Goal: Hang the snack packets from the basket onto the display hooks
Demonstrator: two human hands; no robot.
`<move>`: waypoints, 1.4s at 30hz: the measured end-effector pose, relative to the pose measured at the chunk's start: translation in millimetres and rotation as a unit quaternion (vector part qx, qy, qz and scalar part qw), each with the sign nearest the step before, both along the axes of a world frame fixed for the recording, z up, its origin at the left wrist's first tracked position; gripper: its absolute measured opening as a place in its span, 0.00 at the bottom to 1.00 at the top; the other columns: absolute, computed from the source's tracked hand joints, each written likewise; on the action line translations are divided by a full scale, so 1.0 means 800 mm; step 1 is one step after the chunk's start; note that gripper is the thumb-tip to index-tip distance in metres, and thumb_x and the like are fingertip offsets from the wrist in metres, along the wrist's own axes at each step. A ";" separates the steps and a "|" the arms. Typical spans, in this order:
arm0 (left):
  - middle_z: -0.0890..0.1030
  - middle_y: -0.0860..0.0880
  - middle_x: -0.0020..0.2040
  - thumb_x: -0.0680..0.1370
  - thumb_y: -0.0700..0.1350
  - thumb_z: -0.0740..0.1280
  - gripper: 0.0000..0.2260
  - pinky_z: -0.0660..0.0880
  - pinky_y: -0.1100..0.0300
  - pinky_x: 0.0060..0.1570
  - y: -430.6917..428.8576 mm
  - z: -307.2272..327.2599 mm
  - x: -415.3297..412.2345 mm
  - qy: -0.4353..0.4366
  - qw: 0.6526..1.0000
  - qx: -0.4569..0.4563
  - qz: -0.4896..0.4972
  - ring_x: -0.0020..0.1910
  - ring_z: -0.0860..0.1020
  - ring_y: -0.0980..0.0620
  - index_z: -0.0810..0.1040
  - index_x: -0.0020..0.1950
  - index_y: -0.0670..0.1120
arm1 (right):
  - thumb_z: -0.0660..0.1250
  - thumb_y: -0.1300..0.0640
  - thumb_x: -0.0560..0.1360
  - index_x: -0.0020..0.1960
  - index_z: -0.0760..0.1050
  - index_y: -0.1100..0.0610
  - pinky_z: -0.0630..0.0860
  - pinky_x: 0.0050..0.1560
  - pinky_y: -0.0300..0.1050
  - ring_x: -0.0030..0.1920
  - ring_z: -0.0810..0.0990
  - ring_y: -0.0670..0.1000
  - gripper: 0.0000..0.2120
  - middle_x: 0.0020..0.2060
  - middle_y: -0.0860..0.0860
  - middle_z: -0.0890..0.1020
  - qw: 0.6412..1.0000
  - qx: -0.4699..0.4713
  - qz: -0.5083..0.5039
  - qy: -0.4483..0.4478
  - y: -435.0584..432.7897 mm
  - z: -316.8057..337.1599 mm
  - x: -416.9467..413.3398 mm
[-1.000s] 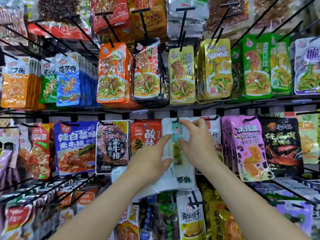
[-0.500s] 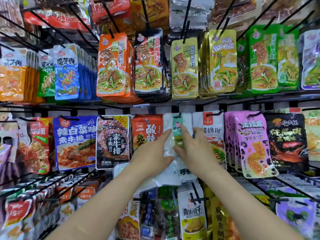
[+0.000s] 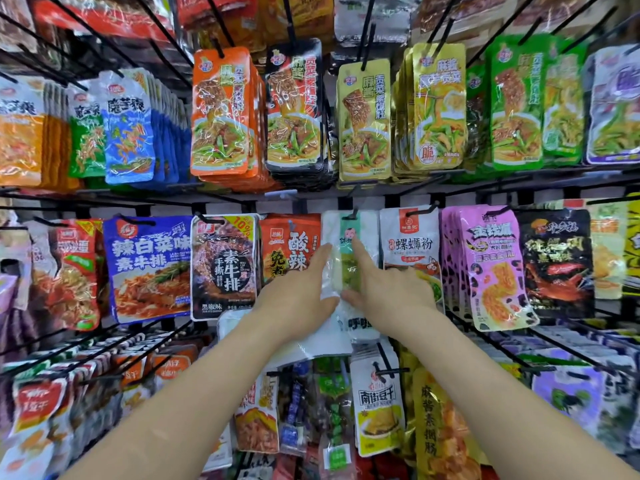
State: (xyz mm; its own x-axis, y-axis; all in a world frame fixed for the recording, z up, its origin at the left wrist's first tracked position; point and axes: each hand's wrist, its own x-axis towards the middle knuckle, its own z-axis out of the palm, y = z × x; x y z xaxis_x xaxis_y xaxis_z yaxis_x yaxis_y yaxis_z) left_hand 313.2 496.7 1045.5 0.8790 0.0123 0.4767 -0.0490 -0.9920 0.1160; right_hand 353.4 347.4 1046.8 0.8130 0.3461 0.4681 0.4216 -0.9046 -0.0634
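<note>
Left hand [image 3: 297, 293] and right hand [image 3: 391, 289] side by side, fingers straight, flat against the white packet [image 3: 331, 233]

On the middle row the blue packet [image 3: 149, 268] reads 辣白菜味 素牛排; the black packet [image 3: 225, 271] beside it says 手撕 素牛排, with 10% on its red corner and 黑椒味 at the bottom; the orange packet [image 3: 291, 247] shows 酸辣; the red-badged packet [image 3: 408, 247] reads 螺蛳粉; the green-striped white packet [image 3: 360, 327] shows 呼 low down, the rest unclear; up top, the light-blue packet [image 3: 128, 133] says 魔芋爽; the yellow packet [image 3: 436, 109] carries 脆 in a red circle; lower down, the bean-curd packet [image 3: 377, 403] reads 南街豆干.
</note>
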 end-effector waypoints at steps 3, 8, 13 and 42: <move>0.79 0.48 0.40 0.79 0.56 0.62 0.38 0.79 0.49 0.42 -0.005 -0.004 -0.008 0.023 0.999 0.021 -0.018 0.38 0.78 0.48 0.37 0.77 0.59 | 0.56 0.40 0.80 0.77 0.33 0.41 0.72 0.33 0.47 0.37 0.76 0.55 0.37 0.39 0.52 0.77 0.998 0.044 0.032 0.040 -0.003 -0.003 -0.006; 0.81 0.52 0.57 0.80 0.55 0.62 0.24 0.77 0.53 0.53 0.012 0.009 -0.047 -0.080 0.995 -0.042 -0.046 0.51 0.80 0.50 0.59 0.75 0.60 | 0.57 0.43 0.81 0.77 0.54 0.45 0.73 0.35 0.47 0.34 0.76 0.49 0.27 0.32 0.48 0.77 0.979 0.185 0.080 0.013 -0.035 -0.005 -0.037; 0.77 0.67 0.49 0.79 0.48 0.66 0.08 0.68 0.76 0.46 0.014 0.012 -0.102 -0.191 0.930 -0.275 -0.151 0.48 0.73 0.71 0.78 0.58 0.56 | 0.63 0.40 0.73 0.60 0.75 0.42 0.75 0.39 0.41 0.39 0.83 0.45 0.17 0.40 0.43 0.85 0.800 0.455 0.290 0.261 -0.040 -0.006 -0.122; 0.81 0.60 0.36 0.76 0.43 0.70 0.10 0.69 0.63 0.32 -0.031 0.041 -0.084 -0.292 0.876 -0.313 -0.222 0.31 0.74 0.60 0.80 0.45 0.60 | 0.70 0.61 0.75 0.49 0.82 0.49 0.67 0.31 0.43 0.28 0.69 0.46 0.09 0.28 0.46 0.75 0.827 0.479 0.284 -0.072 -0.031 0.026 -0.093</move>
State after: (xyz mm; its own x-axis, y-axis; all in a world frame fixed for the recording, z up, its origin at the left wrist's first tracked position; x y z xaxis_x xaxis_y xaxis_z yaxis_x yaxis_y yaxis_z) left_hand 245.8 471.7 1078.3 0.4718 0.1511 0.8686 -0.6458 -0.6116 0.4571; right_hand 279.2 322.8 1067.9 0.5582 0.0664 0.8270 0.8272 -0.1214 -0.5486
